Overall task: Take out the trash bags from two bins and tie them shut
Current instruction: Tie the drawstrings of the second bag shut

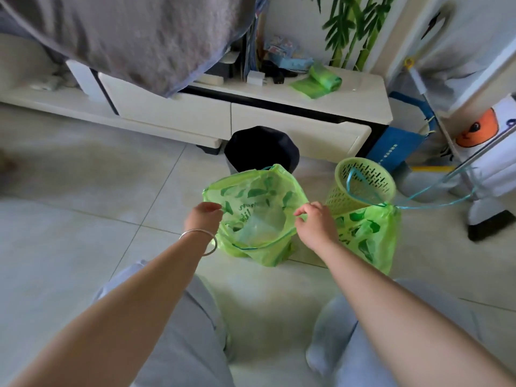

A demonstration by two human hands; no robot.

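Note:
An open green trash bag with leaf prints stands on the floor tiles in front of me. My left hand pinches its left rim and my right hand pinches its right rim, holding the mouth wide. A second green bag sits to the right, its top gathered, with a blue drawstring trailing off to the right. Behind them stand a black bin and a green perforated basket bin with no bag in it.
A white low cabinet runs along the back, with a roll of green bags on top. A blue dustpan and a white stand crowd the right side. My knees in grey trousers fill the foreground.

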